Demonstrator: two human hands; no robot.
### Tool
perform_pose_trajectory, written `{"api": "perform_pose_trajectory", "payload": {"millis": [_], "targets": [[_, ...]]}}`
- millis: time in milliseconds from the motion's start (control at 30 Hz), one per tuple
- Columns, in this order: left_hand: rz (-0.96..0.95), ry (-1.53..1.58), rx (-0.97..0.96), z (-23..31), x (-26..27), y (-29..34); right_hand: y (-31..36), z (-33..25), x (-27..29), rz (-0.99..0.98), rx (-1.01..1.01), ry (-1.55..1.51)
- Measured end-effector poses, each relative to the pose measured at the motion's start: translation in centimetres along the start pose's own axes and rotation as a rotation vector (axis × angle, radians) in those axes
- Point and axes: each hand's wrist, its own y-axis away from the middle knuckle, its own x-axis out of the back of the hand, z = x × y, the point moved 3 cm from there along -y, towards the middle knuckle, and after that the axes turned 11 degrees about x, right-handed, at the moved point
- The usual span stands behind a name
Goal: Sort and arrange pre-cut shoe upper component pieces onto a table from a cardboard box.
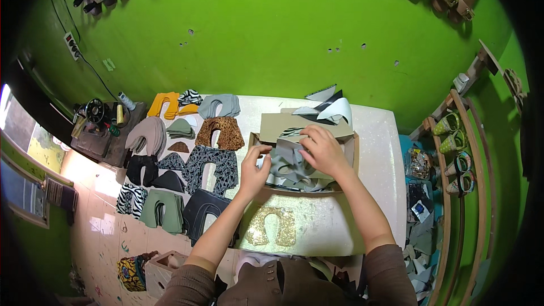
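An open cardboard box [351, 164] sits on the table, filled with loose grey scraps [286, 164] of shoe material and a zebra-striped scrap [292, 132]. My left hand [255, 171] is at the box's left side, thumb and fingers apart and slightly curled, with nothing visible between them. Over the scraps, my right hand [324, 152] has its bent fingers spread, the tips close to the zebra-striped scrap and the grey pieces. In front of the box lies a gold glitter U-shaped piece [255, 229].
Stacks of U-shaped cut pieces, including leopard-print [229, 127], green [156, 207] and black [198, 209] ones, lie along the left. Black and white sheets [334, 109] rest behind the box. A wooden shoe rack [453, 192] stands right; a sewing machine [95, 113] is far left.
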Motion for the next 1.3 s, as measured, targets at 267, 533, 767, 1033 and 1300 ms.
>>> {"api": "perform_pose_trajectory", "payload": {"millis": [267,533,767,1033,1300], "targets": [[-0.043,-0.018,-0.138,1.7,0.4,-0.7,-0.5,-1.5,2.3,0.068,0.025,-0.097],[-0.757,0.388,0.230,3.1,-1.2,0.5,-0.3,-2.3,2.2,0.104,-0.073,-0.238],[-0.600,0.642,0.615,2.0,-0.3,0.8,2.1,-0.9,1.3,-0.174,-0.441,-0.524],[-0.613,0.668,0.755,2.1,-0.6,2.0,6.1,-2.6,-2.7,0.022,-0.710,-1.675],[-0.560,1.002,1.056,-0.5,-1.1,3.1,9.1,-3.6,-4.8,0.258,-0.770,-2.202]]}}
